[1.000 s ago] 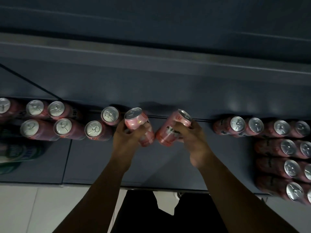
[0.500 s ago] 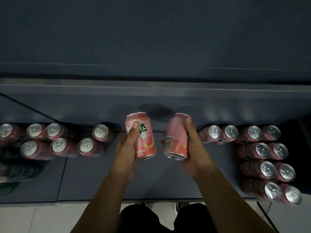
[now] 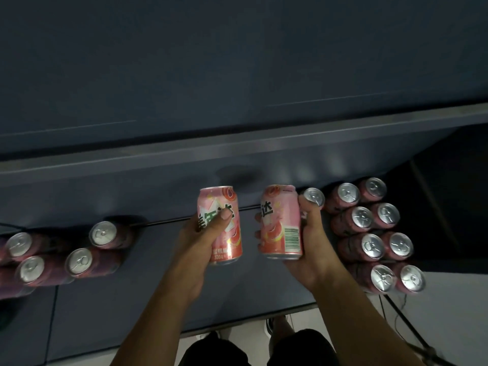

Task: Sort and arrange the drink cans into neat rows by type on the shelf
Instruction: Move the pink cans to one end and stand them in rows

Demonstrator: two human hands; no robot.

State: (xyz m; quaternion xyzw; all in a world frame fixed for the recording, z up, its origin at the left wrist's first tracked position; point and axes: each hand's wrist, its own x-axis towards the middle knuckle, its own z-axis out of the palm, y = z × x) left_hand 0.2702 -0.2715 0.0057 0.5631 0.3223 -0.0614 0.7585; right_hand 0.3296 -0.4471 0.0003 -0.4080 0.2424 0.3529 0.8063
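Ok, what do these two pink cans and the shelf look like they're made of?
Left-hand can and right-hand can: likely aluminium, glossy printed pink sides, bare silvery bottom rims. Shelf: smooth dark grey-blue, semi-gloss, with faint reflections; painted metal or laminate, can't tell.

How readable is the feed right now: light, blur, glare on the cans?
Head view: dim overall; left-held can and right-held can are sharp, print legible; left cluster smeared and dark at the frame edge; right cluster lids glint; wide-angle leans both outward.
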